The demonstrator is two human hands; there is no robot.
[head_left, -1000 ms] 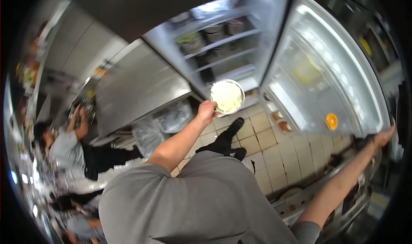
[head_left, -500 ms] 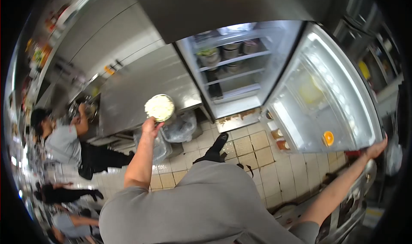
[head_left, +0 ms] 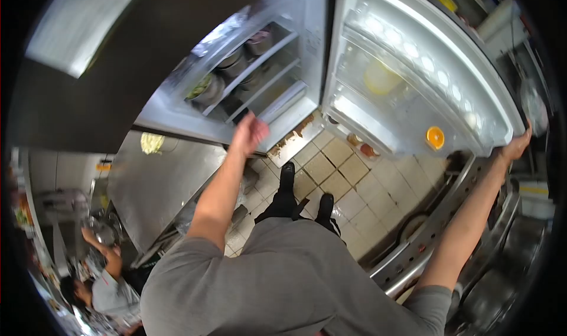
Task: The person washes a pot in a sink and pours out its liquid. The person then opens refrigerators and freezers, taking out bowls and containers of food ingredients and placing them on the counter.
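My left hand [head_left: 251, 134] reaches toward the lower part of the open refrigerator [head_left: 298, 108], holding nothing, its fingers apart and a little blurred. My right hand [head_left: 517, 144] grips the outer edge of the refrigerator door [head_left: 407, 94], which stands wide open. Inside, metal pots [head_left: 233, 64] sit on the shelves, one with something green [head_left: 201, 87] in it. A pile of chopped pale food [head_left: 152, 143] rests on the steel counter [head_left: 165, 179] at the left; its container is mostly hidden. Half an orange [head_left: 435, 137] shows in the door's lower part.
At the lower left a co-worker [head_left: 112, 292] in a grey shirt handles a metal bowl [head_left: 106, 232]. A steel appliance with knobs [head_left: 422, 247] stands along my right side. Tiled floor [head_left: 322, 168] lies under my feet.
The container of chopped pale food has left my left hand and stands on the counter. That hand has moved right, toward the refrigerator. My view has turned and come closer; my right hand stays on the door.
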